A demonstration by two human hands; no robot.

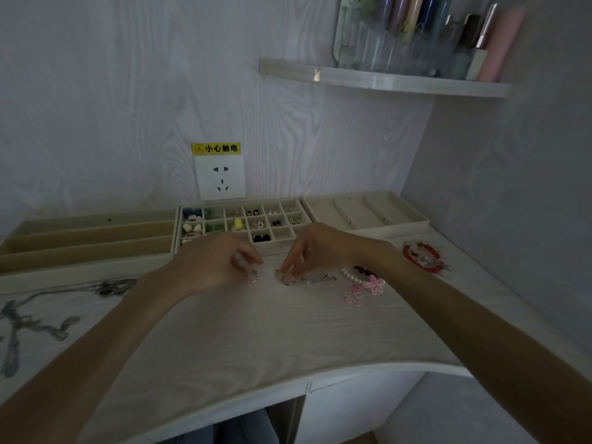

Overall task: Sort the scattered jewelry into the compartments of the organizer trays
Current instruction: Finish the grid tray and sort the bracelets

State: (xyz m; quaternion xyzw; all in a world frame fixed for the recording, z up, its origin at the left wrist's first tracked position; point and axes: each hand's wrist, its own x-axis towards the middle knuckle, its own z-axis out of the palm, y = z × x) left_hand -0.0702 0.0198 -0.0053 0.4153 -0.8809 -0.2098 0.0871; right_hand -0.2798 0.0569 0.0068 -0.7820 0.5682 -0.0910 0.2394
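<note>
Pick-up step: a small ring (pixel 252 278) is pinched by the left hand (pixel 214 262), a silver chain (pixel 315 279) by the right hand (pixel 312 251). Next, probably, a free compartment in the gridded tray (pixel 282 232) must be found.

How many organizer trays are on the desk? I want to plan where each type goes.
3. A long-slot tray at the left, a small-grid tray in the middle behind the hands, and a wide-slot tray at the right. None seems hidden.
</note>
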